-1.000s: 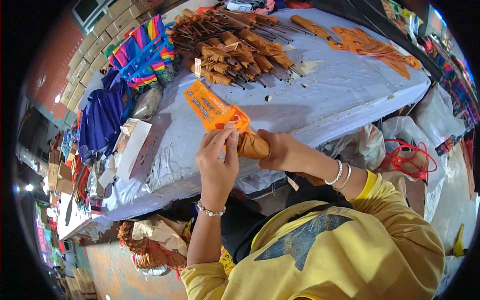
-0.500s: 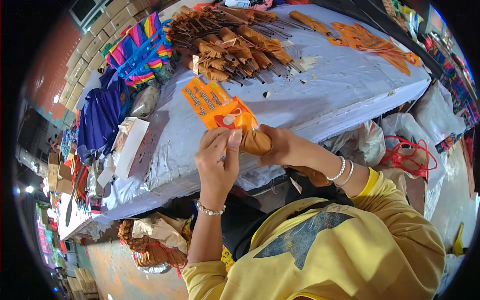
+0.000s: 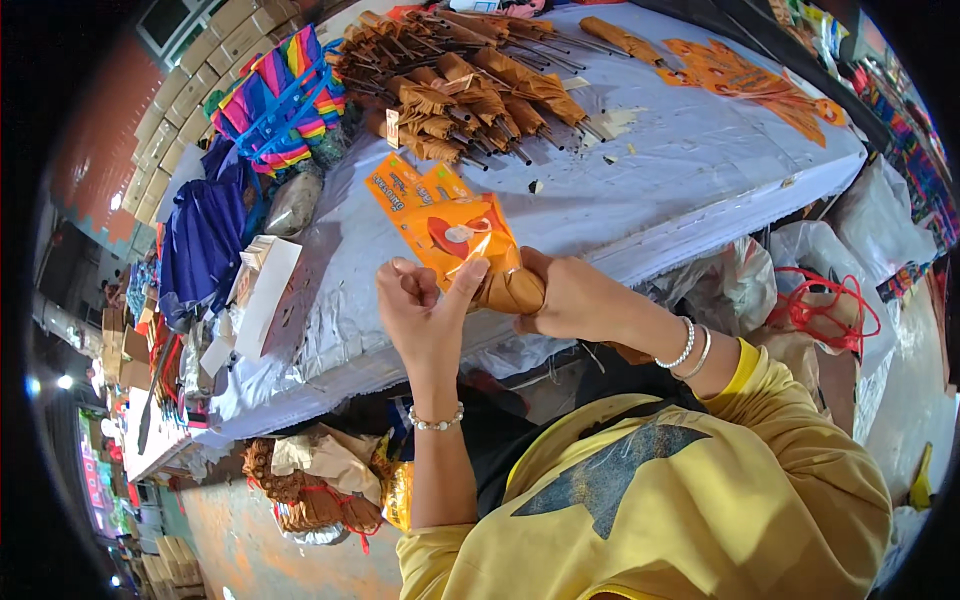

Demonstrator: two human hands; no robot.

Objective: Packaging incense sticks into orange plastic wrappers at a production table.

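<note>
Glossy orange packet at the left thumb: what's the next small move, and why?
Probably bring the left hand's fingers in to pinch the glossy orange packet against the thumb: they look curled clear of it, with only the thumb at its near end, where the brown folded-fabric bundle gripped by the right hand meets it.

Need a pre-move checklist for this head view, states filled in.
1. Right hand gripping brown bundle: ok.
2. Left hand gripping orange packet: cannot tell; thumb over its lower end, fingers curled.
3. Bundle fully inside packet: not ok; brown cloth shows below it.
4. Bundle's covered end seated: cannot tell, hidden by the packet.
5. Left bracelet off the packet: ok, around the wrist.
</note>
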